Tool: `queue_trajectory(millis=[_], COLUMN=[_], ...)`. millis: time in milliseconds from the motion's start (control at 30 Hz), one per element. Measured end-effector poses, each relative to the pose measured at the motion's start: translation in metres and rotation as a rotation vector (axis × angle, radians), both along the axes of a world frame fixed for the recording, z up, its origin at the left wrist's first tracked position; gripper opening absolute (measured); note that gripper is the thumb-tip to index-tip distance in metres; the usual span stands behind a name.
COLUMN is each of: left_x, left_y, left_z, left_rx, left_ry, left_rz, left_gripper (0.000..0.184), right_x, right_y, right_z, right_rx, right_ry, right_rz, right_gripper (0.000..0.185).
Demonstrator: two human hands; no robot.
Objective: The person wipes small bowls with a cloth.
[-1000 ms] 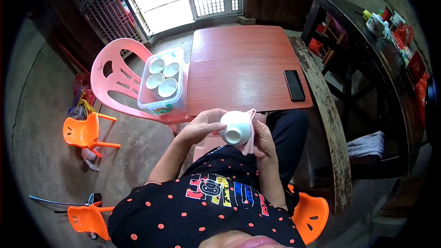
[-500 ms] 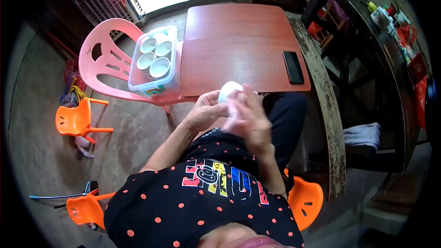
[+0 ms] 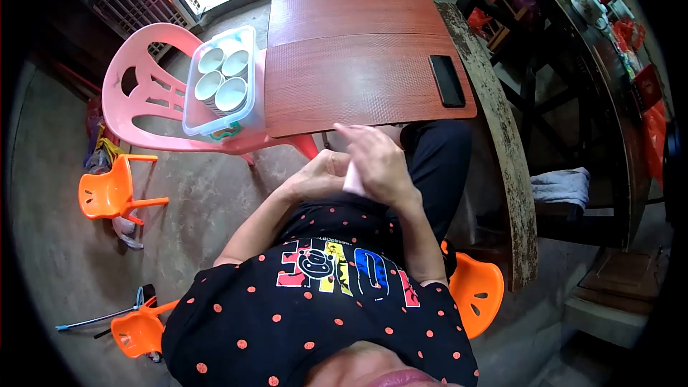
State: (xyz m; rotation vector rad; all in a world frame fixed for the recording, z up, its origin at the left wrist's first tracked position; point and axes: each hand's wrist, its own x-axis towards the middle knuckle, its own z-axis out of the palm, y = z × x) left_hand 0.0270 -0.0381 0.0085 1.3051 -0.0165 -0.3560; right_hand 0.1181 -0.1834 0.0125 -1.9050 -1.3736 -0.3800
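My left hand (image 3: 319, 175) is curled in front of my lap, its fingers closed around a white cup that my hands now hide. Close against it, my right hand (image 3: 380, 166) lies over the cup's place, fingers bent and slightly blurred. A pale pink cloth (image 3: 353, 180) sticks out from under the right palm, between the two hands. To the left, a clear plastic bin (image 3: 247, 113) on a pink chair holds several stacks of white cups (image 3: 231, 94).
A folding red-brown table (image 3: 344, 86) stands just beyond my hands, with a black phone (image 3: 448, 81) near its right edge. The pink chair (image 3: 118, 93) adjoins its left side. A worn wooden bench (image 3: 502, 143) runs along the right. Small orange chairs (image 3: 106, 197) stand on the floor.
The right hand has shifted over the left, and the white cup that showed between them is now covered. Both hands are slightly lower relative to the table. The head view has tilted a little.
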Motion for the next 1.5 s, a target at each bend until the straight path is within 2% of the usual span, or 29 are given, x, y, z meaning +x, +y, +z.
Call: queue_trajectory(millis=[33, 100, 200, 233, 267, 333, 367, 433, 500, 533, 600, 633, 667, 733, 800, 833, 867, 933, 967, 1000, 1067, 1133, 1200, 1267, 1300, 1333, 1400, 1500], left_x=[0.000, -0.001, -0.003, -0.002, -0.005, -0.005, -0.005, -0.006, -0.006, -0.005, -0.001, -0.001, 0.001, -0.001, -0.002, -0.003, -0.005, -0.007, -0.008, -0.009, -0.007, -0.003, 0.000, 0.001, 0.003, 0.003, 0.004, 0.008], left_y=[0.003, 0.003, 0.007, 0.008, 0.006, 0.006, 0.007, 0.001, -0.004, -0.005, 0.005, 0.009, 0.008, 0.007, 0.013, 0.015, 0.019, 0.014, 0.013, 0.010, 0.004, -0.003, -0.001, 0.006, 0.013, 0.010, 0.000, -0.005], left_z=[-0.009, -0.005, -0.002, -0.002, 0.000, 0.003, 0.006, 0.010, 0.010, 0.011, 0.004, 0.002, 0.000, 0.007, 0.002, -0.002, -0.003, 0.009, 0.008, 0.007, 0.003, -0.003, 0.005, 0.018, 0.008, 0.006, 0.014, 0.002], left_rx=[0.196, 0.211, 0.177, 0.157, 0.095, 0.059, 0.112, 0.210, 0.127, 0.087, 0.125, 0.142, 0.079, 0.075, 0.244, 0.217, 0.175, 0.123, 0.073, 0.021, -0.012, 0.019, 0.038, 0.043, -0.025, -0.109, -0.360, -0.171], left_ry=[-0.122, -0.157, -0.126, -0.104, -0.044, -0.026, -0.097, -0.227, -0.323, -0.377, -0.303, -0.263, -0.362, -0.405, -0.283, -0.254, -0.233, -0.169, -0.164, -0.160, -0.189, -0.248, -0.159, -0.093, 0.024, 0.047, 0.011, -0.118], left_rz=[-0.027, -0.016, -0.097, -0.138, -0.122, -0.113, -0.064, 0.032, 0.160, 0.225, 0.128, 0.085, 0.135, 0.160, 0.088, 0.068, -0.037, -0.073, -0.062, -0.054, -0.025, 0.016, -0.073, -0.147, -0.179, -0.133, -0.043, 0.095], left_gripper=[0.018, 0.020, 0.025, 0.027, 0.030, 0.034, 0.034, 0.035, 0.037, 0.038, 0.039, 0.039, 0.037, 0.031, 0.025, 0.027, 0.021, 0.025, 0.026, 0.028, 0.029, 0.030, 0.031, 0.033, 0.034, 0.033, 0.030, 0.028], right_x=[-0.013, -0.023, -0.004, -0.002, 0.001, -0.004, -0.005, -0.024, -0.029, -0.029, -0.030, -0.032, -0.038, -0.034, -0.019, -0.017, -0.009, 0.000, 0.005, 0.006, -0.002, -0.004, 0.008, 0.007, 0.013, 0.015, 0.013, -0.007], right_y=[0.004, 0.003, 0.000, -0.004, -0.005, -0.001, 0.003, 0.005, 0.009, 0.007, 0.000, -0.002, -0.005, -0.001, 0.001, 0.001, -0.001, -0.008, -0.010, -0.010, -0.002, 0.010, -0.002, -0.015, -0.018, -0.022, -0.020, -0.001], right_z=[0.011, 0.027, 0.014, 0.019, 0.011, 0.012, 0.005, 0.028, 0.029, 0.026, 0.022, 0.025, 0.030, 0.031, 0.018, 0.017, 0.012, -0.006, -0.017, -0.016, -0.071, -0.094, -0.088, -0.025, -0.016, -0.004, 0.009, -0.028], right_rx=[-0.046, -0.120, -0.027, 0.024, 0.045, -0.112, -0.077, 0.002, 0.192, 0.190, 0.188, 0.144, 0.041, 0.018, 0.097, 0.138, 0.155, 0.186, 0.250, 0.400, 0.905, 1.101, 0.925, 0.510, 0.298, 0.211, 0.412, 0.924], right_ry=[0.010, 0.077, 0.610, 0.972, 1.115, 0.624, 0.233, 0.302, 0.407, 0.358, 0.253, 0.100, 0.011, -0.031, 0.090, 0.181, 0.217, 0.781, 1.242, 1.361, 1.854, 2.032, 1.994, 1.679, 1.107, 1.314, 1.445, 1.690], right_rz=[-0.003, 0.035, 0.139, 0.243, 0.274, 0.074, 0.061, 0.137, 0.221, 0.190, 0.137, 0.058, -0.001, -0.024, 0.049, 0.013, 0.057, 0.170, 0.271, 0.421, 0.372, 0.823, 0.917, 0.222, 0.271, 0.227, 0.409, 0.131], right_gripper=[0.040, 0.041, 0.042, 0.043, 0.044, 0.042, 0.041, 0.037, 0.032, 0.031, 0.030, 0.025, 0.023, 0.023, 0.021, 0.018, 0.017, 0.017, 0.020, 0.022, 0.021, 0.023, 0.023, 0.023, 0.023, 0.025, 0.028, 0.020])
